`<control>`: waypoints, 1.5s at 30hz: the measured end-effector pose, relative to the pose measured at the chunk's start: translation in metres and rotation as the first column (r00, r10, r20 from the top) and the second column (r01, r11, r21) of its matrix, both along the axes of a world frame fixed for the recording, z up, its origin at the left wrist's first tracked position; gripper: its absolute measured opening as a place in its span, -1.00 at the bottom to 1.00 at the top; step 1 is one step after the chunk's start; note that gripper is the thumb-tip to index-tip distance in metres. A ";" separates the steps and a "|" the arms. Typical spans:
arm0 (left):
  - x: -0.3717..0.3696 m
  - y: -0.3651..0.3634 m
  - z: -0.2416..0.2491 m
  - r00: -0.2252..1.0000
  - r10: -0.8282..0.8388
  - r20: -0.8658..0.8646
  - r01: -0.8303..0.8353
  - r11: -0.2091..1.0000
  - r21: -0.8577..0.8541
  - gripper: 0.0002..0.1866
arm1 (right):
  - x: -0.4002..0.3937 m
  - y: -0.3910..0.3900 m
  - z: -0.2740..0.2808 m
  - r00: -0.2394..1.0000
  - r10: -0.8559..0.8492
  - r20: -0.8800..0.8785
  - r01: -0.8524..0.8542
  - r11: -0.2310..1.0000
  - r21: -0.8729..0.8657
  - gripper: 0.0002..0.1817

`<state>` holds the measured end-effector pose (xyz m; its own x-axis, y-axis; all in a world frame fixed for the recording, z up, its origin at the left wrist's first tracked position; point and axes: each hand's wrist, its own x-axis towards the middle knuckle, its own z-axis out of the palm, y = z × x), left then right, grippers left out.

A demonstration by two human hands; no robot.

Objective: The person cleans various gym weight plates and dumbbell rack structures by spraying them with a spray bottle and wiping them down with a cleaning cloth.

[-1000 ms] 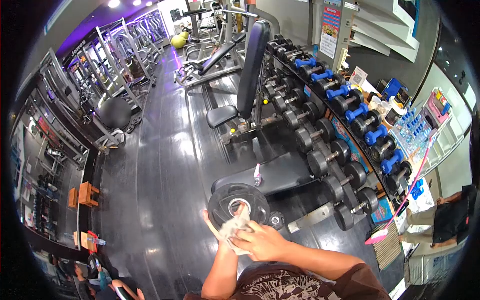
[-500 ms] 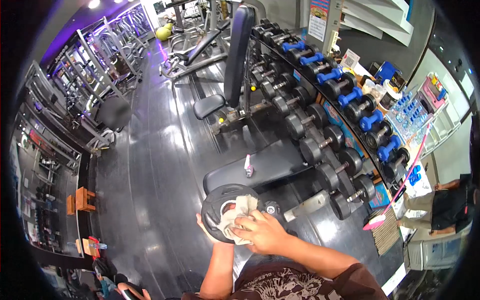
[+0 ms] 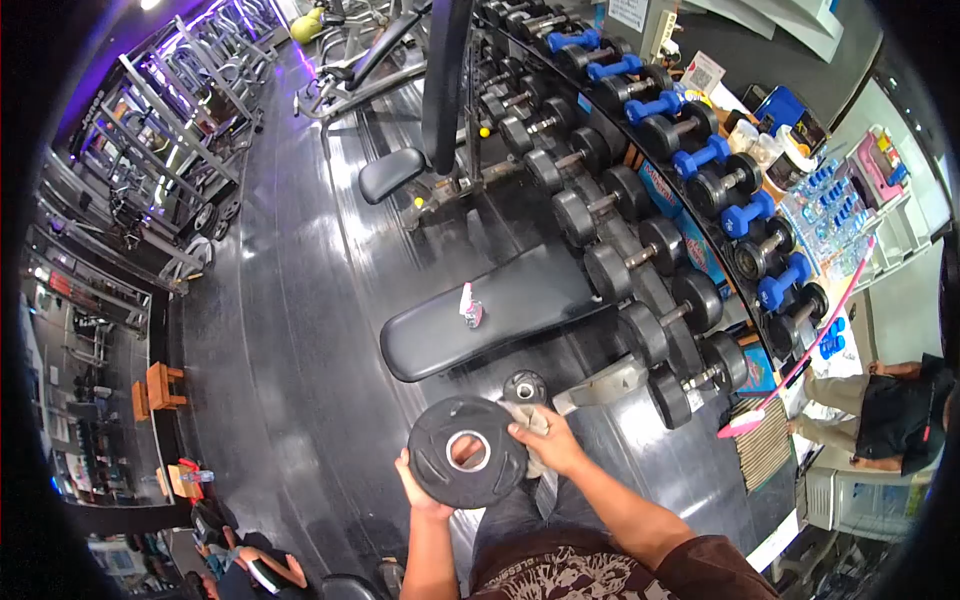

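Observation:
A round black weight plate (image 3: 433, 450) with a metal-ringed centre hole is held up in front of my body. My left hand (image 3: 424, 492) grips its lower left edge, and some fingers show through the hole. At the plate's right edge is my right hand (image 3: 546, 440), closed on a beige cloth (image 3: 531, 414) that hangs down beside the plate. Just beyond the cloth, a smaller black weight plate (image 3: 525, 386) is near the bench. A small spray bottle (image 3: 471, 308) with a pink and white top is on the black padded bench (image 3: 430, 335).
A rack of black and blue dumbbells (image 3: 640, 255) runs along the right. Beyond it, a table (image 3: 845, 350) bears bottles and containers. A pink-handled mop (image 3: 742, 424) leans there, near another person (image 3: 900, 415). Wooden stools (image 3: 165, 387) stand at left; another person's arm (image 3: 285, 570) is at lower left.
The cloth and my right hand have moved off the plate's centre to its right edge, uncovering the hole. The plate now faces the camera more fully. The view has shifted.

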<state>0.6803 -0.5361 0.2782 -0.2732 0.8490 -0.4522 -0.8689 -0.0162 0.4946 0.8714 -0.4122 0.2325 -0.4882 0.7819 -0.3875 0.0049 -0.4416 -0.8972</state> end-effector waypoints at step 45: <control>0.098 0.186 -0.733 -0.381 -0.889 -0.255 -0.038 0.291 -0.956 -0.03 | 0.141 0.015 -0.432 0.883 -0.375 0.282 0.425 0.385 -0.819 -0.57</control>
